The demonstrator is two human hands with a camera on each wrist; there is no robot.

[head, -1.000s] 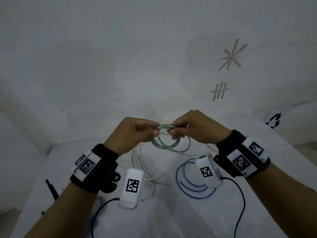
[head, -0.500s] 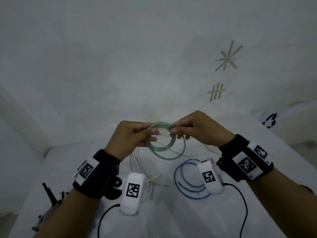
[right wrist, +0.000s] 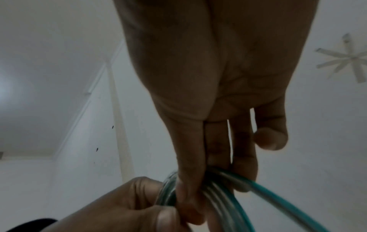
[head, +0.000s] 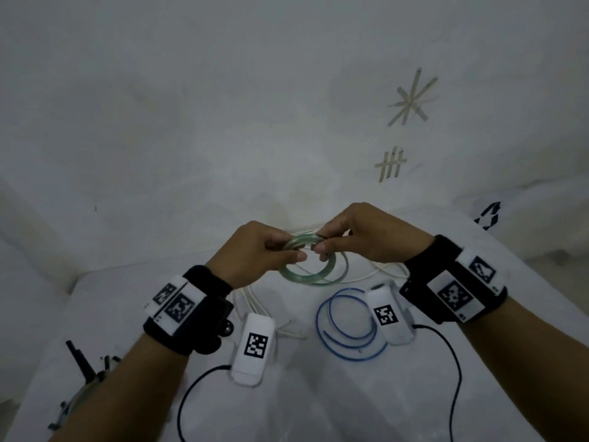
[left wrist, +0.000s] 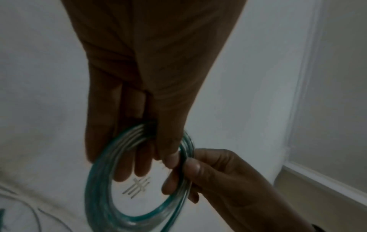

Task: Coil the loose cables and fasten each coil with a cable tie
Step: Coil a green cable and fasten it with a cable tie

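A coil of clear green cable [head: 302, 275] hangs in the air between my two hands, above the white table. My left hand [head: 280, 247] pinches the coil's top left between thumb and fingers. My right hand [head: 328, 244] pinches the top right, thumb beneath. In the left wrist view the green coil [left wrist: 99, 196] loops down from my left hand [left wrist: 158, 150], with the right hand's fingers [left wrist: 190, 166] against it. The right wrist view has my right hand [right wrist: 198, 185] closed over the green strands [right wrist: 224, 199]. No cable tie shows clearly.
A loosely coiled blue cable [head: 344, 333] lies on the table [head: 318, 403] under my right wrist. White cable [head: 255, 301] lies spread under my left hand. Black leads run from the wrist devices. A dark tool [head: 79, 365] sits at the table's left edge.
Both hands have lifted the green coil a little and drawn closer together at its top. The thin pale strip seen between the fingertips earlier no longer shows.
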